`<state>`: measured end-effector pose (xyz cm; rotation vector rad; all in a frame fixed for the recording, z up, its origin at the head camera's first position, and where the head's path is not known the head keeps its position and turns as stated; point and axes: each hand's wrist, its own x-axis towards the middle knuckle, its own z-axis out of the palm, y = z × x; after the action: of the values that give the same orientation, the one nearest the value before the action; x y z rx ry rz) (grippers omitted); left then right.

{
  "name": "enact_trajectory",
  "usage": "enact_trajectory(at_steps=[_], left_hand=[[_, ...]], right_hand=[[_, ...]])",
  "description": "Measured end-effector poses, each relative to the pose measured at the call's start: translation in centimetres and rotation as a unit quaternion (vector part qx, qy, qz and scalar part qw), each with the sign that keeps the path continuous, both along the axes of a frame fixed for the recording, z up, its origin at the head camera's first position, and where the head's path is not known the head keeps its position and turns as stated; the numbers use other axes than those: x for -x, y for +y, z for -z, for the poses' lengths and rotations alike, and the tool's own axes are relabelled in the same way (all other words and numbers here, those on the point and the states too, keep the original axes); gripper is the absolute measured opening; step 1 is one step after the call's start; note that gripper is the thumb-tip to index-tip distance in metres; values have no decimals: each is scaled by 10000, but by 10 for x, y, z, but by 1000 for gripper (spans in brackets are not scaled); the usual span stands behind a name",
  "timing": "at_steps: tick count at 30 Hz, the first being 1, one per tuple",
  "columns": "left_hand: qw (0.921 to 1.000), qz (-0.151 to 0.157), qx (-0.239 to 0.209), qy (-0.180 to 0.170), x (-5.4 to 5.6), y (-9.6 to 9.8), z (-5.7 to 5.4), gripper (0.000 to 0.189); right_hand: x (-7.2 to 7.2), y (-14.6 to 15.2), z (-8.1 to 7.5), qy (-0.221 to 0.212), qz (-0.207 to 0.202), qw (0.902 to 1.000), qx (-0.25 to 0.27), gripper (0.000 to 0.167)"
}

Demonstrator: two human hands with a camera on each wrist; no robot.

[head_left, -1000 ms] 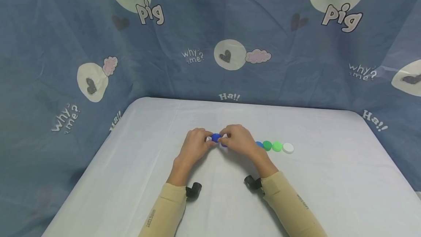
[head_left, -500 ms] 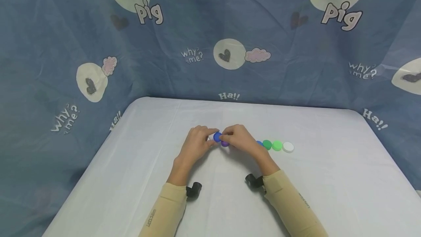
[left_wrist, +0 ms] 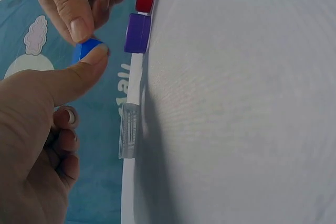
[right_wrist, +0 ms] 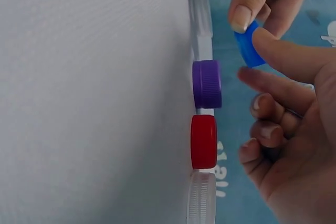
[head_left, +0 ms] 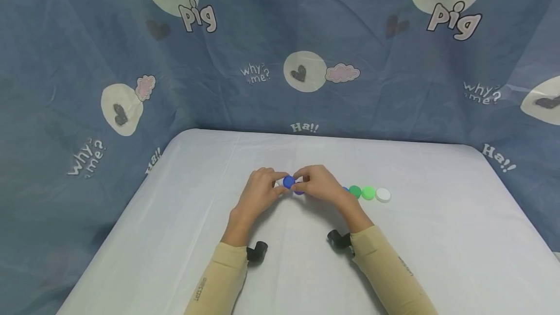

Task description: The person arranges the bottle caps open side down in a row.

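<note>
A blue bottle cap (head_left: 288, 182) is held up off the white table between both hands. My left hand (head_left: 257, 192) pinches it from the left, thumb lying over its side in the left wrist view. From the right, my right hand (head_left: 320, 183) has its thumb pressed on the same cap, with the index fingertip at its lower edge in the right wrist view. Below stands a purple cap (right_wrist: 207, 84), with a red cap (right_wrist: 203, 141) beside it. Apart from these, a clear ribbed cap (left_wrist: 129, 130) lies under my left hand.
Rightward along the row are a dark green cap (head_left: 355, 191), a light green cap (head_left: 369, 193) and a white cap (head_left: 383, 195). Another blue cap (head_left: 345, 189) is partly hidden by the right wrist. A printed blue curtain (head_left: 245, 106) hangs behind the white table (head_left: 437, 237).
The held blue cap has turned slightly and shifted a little right between the fingers. The right fingers have changed their hold on it. The row of caps stays put.
</note>
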<state>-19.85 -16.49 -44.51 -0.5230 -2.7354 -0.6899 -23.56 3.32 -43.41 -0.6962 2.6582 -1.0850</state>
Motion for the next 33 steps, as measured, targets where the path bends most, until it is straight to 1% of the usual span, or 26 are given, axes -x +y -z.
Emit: enact_trajectory(at_steps=[3,6,9,18,24,28,33], left_hand=[[10000,-60,9,-69,0,0,0,28],[9998,-121,79,-106,0,1,1,29],[9997,-171,118,-103,0,1,2,31],[9993,-363,48,-114,0,3,4,30],[9983,-560,133,-30,0,5,5,30],[9977,-651,188,-37,0,5,5,30],[9968,-715,316,-184,0,5,5,32]], right_hand=[[-1,-2,0,332,36,9991,-245,31],[-3,-3,-2,632,-37,9970,-445,31],[-5,-3,-4,798,-112,9951,-573,29],[-6,-6,-2,979,-103,9919,-802,28],[-6,-10,-2,1127,74,9887,-982,27],[-7,-15,-2,1101,249,9877,-1083,26],[-8,-18,-2,1040,338,9864,-1230,24]])
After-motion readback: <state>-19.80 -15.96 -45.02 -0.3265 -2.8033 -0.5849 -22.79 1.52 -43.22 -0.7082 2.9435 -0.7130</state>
